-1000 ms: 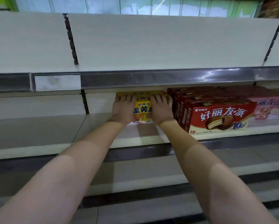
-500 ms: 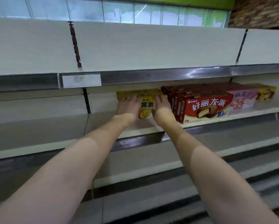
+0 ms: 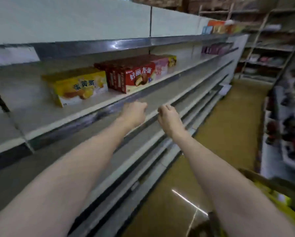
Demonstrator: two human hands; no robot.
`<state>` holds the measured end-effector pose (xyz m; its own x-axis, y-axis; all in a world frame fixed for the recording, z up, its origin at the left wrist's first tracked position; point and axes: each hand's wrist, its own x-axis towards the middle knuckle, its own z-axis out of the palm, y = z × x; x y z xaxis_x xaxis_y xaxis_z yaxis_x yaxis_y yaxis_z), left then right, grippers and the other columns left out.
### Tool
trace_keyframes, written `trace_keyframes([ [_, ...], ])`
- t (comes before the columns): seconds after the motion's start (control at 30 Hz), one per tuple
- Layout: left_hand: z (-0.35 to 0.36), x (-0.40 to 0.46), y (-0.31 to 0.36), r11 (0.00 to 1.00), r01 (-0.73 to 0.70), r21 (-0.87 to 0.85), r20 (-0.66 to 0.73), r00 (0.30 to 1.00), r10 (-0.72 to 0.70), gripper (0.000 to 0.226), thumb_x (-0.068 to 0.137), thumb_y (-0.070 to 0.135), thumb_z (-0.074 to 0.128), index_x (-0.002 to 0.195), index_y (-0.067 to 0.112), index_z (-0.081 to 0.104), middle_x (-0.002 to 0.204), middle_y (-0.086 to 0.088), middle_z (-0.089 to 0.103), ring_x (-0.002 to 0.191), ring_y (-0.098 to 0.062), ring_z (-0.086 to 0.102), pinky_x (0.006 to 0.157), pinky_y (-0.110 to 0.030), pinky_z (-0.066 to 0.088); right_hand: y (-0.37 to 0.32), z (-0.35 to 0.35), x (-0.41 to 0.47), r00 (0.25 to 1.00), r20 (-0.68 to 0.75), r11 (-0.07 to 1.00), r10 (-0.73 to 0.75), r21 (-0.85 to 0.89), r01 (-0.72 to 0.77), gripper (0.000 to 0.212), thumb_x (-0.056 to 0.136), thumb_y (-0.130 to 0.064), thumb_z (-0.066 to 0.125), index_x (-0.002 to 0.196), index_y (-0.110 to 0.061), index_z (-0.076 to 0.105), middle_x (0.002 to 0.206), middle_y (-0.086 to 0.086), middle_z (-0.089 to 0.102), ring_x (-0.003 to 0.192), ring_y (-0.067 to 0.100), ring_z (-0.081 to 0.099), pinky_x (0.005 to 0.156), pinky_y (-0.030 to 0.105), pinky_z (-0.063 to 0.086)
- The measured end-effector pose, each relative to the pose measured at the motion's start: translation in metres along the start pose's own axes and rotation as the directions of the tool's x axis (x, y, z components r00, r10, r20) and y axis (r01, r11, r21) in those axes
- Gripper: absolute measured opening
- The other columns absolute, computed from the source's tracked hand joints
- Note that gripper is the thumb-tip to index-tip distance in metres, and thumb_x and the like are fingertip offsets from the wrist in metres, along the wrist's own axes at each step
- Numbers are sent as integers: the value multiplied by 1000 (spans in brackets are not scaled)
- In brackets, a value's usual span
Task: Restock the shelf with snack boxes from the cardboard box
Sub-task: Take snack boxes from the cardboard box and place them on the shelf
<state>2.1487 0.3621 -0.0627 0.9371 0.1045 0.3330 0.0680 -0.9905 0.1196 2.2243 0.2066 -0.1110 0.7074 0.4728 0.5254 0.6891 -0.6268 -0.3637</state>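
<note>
A yellow snack box (image 3: 76, 87) stands on the shelf (image 3: 40, 117), left of a row of red snack boxes (image 3: 133, 74). A pink box (image 3: 161, 66) and another yellow box (image 3: 172, 60) follow to the right. My left hand (image 3: 134, 113) and my right hand (image 3: 169, 118) hover in front of the shelf edge, below and to the right of the yellow box. Both hold nothing and their fingers hang loosely curled. At the lower right, the edge of the cardboard box (image 3: 270, 187) shows yellow contents, blurred.
Lower shelves (image 3: 143, 161) run along the left side. The aisle floor (image 3: 228, 134) stretches ahead. Racks with goods (image 3: 290, 117) line the right side. More boxes (image 3: 217, 28) sit on the top shelf far off.
Both hands have let go of the yellow box and pulled back from the shelf. The view has swung to the right, down the aisle.
</note>
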Motion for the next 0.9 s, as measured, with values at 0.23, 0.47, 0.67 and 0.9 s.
trace_keyframes([
  [0.23,101,-59,127,965,-158,-211,217,955,204,6,93,19,50,92,15,55,103,-9,64,84,-29,60,69,-34,50,98,-65,-190,914,19,906,406,-137,-400,15,95,-11,53,109,-8,58,103,9,54,97,25,51,78,31,39],
  [0.47,158,-117,232,882,-221,-417,319,873,370,10,81,9,57,89,8,63,92,-15,66,88,-33,63,75,-40,52,142,-94,-338,707,-24,701,707,-113,-705,8,93,-12,54,101,-13,58,98,3,52,103,31,53,81,37,43],
  [0.67,194,-155,305,899,-158,-408,437,830,345,13,80,19,55,91,16,63,95,-6,67,90,-30,62,72,-36,52,179,-113,-408,607,31,608,794,-47,-793,10,97,-16,54,105,-16,58,104,-2,53,101,24,55,83,39,50],
  [0.9,243,-209,378,896,-118,-427,563,741,366,15,86,14,54,97,13,63,96,-5,65,89,-26,61,70,-34,49,216,-124,-486,495,299,535,816,-64,-843,12,92,-12,58,102,-18,62,103,3,63,98,24,61,78,31,47],
])
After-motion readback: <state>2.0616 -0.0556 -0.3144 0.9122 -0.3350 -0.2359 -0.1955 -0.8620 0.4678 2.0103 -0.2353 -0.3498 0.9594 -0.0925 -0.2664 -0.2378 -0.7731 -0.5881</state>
